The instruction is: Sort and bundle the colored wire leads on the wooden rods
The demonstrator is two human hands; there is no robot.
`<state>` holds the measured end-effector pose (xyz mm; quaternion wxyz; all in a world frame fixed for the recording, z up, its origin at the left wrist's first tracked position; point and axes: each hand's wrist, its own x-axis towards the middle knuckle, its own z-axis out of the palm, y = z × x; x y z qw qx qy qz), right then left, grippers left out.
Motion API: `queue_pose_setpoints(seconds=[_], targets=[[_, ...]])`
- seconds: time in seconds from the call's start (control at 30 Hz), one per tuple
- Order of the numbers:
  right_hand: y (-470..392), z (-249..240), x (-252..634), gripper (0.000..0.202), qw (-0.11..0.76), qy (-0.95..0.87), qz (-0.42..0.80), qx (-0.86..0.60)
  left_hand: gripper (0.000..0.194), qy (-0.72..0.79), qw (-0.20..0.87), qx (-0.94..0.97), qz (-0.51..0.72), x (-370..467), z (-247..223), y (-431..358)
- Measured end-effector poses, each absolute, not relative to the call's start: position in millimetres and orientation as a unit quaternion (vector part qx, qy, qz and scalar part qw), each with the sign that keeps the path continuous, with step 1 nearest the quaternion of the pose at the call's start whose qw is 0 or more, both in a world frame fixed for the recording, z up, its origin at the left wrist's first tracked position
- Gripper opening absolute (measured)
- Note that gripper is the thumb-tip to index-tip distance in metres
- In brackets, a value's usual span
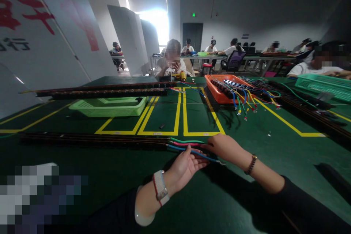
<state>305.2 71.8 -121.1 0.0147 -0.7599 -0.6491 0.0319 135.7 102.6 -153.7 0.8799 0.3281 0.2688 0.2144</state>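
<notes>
A long dark strip-shaped bar (109, 140) lies across the green table, with green, red and blue wires coming out of its right end. My left hand (183, 164) is palm up below these wires, its fingers partly extended. The blue wire (178, 148) runs between its thumb and fingers, and its bare metal tip points right. From the right, my right hand (225, 150) pinches the red wire (192, 144) near its end. The green wire (186, 141) reaches the same fingers; whether they also grip it is hidden.
Beyond lie a light green basket (109, 109) under more long bars (104, 91), and an orange basket (216, 93) holding parts with coloured wires. Further bars (304, 106) and a teal basket (326, 87) are at right. Yellow tape (157, 133) marks the table. A person (171, 60) sits opposite.
</notes>
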Motion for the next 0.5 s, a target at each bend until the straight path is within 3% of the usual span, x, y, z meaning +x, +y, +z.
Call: queue_pose_setpoints(seconds=[0.13,0.5], targets=[[77.1,-128.6,307.2,0.065,0.028,-0.638,0.007,-0.77,0.039,0.294,0.869,0.326,0.229,134.8,-153.8,103.0],[68.6,-112.4,298.9,0.067,0.023,-0.627,0.048,-0.777,0.044,0.272,0.867,0.334,0.252,135.0,-153.6,99.4]])
